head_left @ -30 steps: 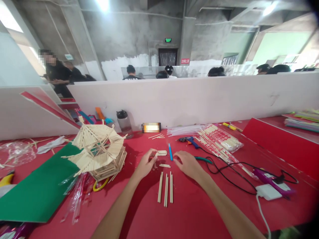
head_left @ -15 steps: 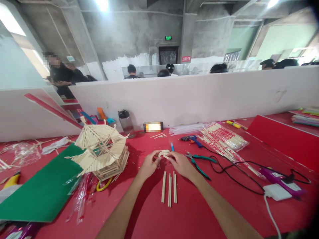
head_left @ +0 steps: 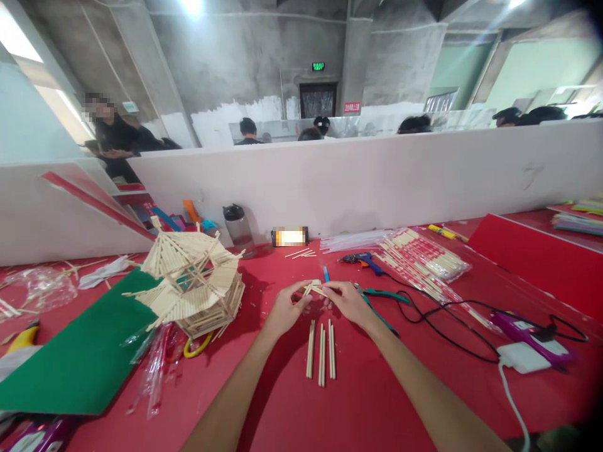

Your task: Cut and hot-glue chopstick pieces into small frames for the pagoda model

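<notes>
My left hand [head_left: 291, 307] and my right hand [head_left: 345, 301] meet around a small piece made of short pale sticks [head_left: 316, 288]. Thumb and fingers of each hand close on a side of it, and its sticks lie at angles to one another. Nearer to me, between my forearms, three small groups of sticks [head_left: 321, 353] lie lengthwise on the red tabletop [head_left: 301, 414]. To the left stands a tiered model of wooden sticks [head_left: 198, 276].
Right of my hands are green-handled pliers [head_left: 384, 295], a blue glue gun [head_left: 367, 262], bagged sticks [head_left: 424, 254], black cable and a purple glue gun [head_left: 532, 336]. Left lies a green board [head_left: 80, 351]. A bottle [head_left: 238, 229] stands by the white partition [head_left: 377, 182].
The small stick piece has been tilted, and its sticks now show at angles. My right hand has shifted slightly right and up, beside the pliers' jaws.
</notes>
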`<state>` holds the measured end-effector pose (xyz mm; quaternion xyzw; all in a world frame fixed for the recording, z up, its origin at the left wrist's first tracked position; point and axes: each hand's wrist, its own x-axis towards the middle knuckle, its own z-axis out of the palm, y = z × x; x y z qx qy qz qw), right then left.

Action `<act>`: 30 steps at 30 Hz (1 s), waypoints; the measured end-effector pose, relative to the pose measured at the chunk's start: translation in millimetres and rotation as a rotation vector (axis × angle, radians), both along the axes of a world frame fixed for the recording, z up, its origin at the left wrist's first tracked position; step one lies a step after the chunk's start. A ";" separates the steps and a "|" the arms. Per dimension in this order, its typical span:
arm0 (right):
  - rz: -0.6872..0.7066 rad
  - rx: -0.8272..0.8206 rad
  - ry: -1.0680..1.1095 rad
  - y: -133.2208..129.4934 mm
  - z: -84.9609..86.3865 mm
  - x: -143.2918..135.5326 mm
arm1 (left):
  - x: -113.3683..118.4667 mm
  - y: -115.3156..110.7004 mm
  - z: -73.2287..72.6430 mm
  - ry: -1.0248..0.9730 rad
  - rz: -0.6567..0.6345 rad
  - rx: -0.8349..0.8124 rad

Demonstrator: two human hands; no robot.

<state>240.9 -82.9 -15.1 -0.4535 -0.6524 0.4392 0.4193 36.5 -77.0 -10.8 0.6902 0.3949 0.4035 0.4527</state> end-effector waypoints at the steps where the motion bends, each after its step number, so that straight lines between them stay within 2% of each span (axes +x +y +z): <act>1: -0.006 0.000 -0.004 -0.2 0.6 0.0 | 0.5 -0.5 0.1 -0.009 -0.003 -0.012; 9: -0.018 -0.021 -0.010 -3.9 5.1 -1.7 | 4.4 -2.5 -0.3 -0.070 0.017 -0.119; 15: -0.010 0.048 -0.075 -6.9 8.5 -2.5 | 4.8 -2.1 -7.2 -0.081 0.027 -0.146; 21: 0.001 0.062 -0.105 -8.3 8.4 -2.1 | 7.6 -4.3 -6.3 -0.099 0.031 -0.185; 30: -0.030 0.093 -0.103 -6.1 -0.9 -4.3 | 7.4 -4.1 -4.6 -0.080 0.011 -0.115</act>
